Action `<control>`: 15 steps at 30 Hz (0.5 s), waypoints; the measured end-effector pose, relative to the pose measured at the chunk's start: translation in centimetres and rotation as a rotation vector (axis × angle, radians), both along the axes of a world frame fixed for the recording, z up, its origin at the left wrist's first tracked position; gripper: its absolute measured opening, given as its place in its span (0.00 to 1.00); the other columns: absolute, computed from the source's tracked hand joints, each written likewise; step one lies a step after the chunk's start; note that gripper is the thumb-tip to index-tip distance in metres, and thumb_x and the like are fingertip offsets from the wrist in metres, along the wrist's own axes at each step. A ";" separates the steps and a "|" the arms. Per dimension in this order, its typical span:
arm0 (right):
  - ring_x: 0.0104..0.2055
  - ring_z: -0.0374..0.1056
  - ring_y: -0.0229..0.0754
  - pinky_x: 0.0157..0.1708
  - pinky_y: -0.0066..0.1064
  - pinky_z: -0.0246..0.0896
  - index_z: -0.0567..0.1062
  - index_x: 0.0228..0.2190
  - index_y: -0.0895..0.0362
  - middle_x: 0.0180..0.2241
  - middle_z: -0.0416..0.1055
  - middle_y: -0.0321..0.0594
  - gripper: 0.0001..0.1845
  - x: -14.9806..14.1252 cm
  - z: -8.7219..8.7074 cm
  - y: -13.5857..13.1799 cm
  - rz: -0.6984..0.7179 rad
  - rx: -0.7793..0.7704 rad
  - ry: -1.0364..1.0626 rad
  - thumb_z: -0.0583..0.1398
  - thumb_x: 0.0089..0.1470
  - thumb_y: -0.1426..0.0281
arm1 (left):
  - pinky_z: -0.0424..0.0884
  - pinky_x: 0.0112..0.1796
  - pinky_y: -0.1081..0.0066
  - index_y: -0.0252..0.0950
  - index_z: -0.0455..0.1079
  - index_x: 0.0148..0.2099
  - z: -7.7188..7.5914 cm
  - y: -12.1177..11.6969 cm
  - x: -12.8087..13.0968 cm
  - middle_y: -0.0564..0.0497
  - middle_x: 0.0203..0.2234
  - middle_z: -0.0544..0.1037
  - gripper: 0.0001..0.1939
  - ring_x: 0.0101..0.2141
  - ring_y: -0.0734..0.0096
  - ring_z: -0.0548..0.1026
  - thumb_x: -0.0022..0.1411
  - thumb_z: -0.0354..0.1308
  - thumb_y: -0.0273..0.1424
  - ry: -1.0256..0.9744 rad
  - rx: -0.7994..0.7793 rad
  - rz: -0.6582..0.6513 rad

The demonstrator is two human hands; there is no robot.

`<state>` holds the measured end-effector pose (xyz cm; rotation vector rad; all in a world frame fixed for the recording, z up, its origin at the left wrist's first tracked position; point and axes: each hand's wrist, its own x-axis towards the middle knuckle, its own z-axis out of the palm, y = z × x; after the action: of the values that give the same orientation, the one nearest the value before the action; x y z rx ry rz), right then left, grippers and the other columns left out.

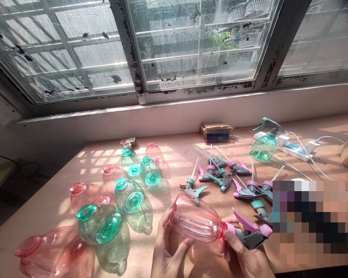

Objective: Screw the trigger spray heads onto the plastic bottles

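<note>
A clear pink spray bottle (195, 220) lies sideways above the table's near edge, between my two hands. My left hand (169, 247) is wrapped round the bottle's body near its base. At the bottle's neck, my right hand (245, 249) grips the pink collar of a grey and pink trigger sprayer (253, 231). The sprayer head sits at the bottle's mouth; how tightly it is screwed on I cannot tell. Just beyond the bottle lies a loose sprayer head with a green collar (190, 184).
Several open pink and green bottles (130, 196) stand at left. Several loose sprayer heads (220, 175) lie right of centre. A green bottle with its sprayer fitted (262, 148) stands by a white power strip (297, 148) with cables. A cardboard box (216, 133) sits near the window wall. The lower right is blurred out.
</note>
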<state>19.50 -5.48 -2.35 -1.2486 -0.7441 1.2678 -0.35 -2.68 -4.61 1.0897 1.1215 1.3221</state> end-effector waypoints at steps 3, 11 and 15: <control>0.24 0.68 0.42 0.32 0.32 0.65 0.81 0.21 0.52 0.19 0.75 0.36 0.26 0.1 -0.2 0.0 0.008 -0.017 -0.055 0.72 0.50 0.43 | 0.64 0.69 0.50 0.45 0.66 0.69 -0.2 -0.1 0.2 0.40 0.66 0.75 0.38 0.69 0.42 0.69 0.61 0.73 0.43 -0.027 -0.009 0.027; 0.22 0.68 0.41 0.27 0.31 0.64 0.81 0.20 0.53 0.20 0.76 0.37 0.30 0.2 -0.4 0.0 0.051 -0.019 -0.133 0.72 0.48 0.39 | 0.55 0.72 0.44 0.44 0.65 0.69 -0.2 -0.5 0.7 0.38 0.69 0.72 0.47 0.70 0.35 0.65 0.53 0.76 0.52 -0.123 0.012 0.058; 0.22 0.70 0.41 0.27 0.31 0.67 0.83 0.28 0.52 0.20 0.77 0.36 0.27 0.0 -0.5 0.1 -0.001 -0.012 -0.137 0.73 0.47 0.41 | 0.58 0.71 0.43 0.44 0.67 0.68 -0.2 -0.3 0.8 0.38 0.67 0.74 0.42 0.68 0.36 0.69 0.57 0.75 0.50 -0.105 0.002 0.075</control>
<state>19.55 -5.43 -2.87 -1.3554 -0.8348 1.1963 0.44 -2.96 -4.78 0.9767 1.0921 1.4228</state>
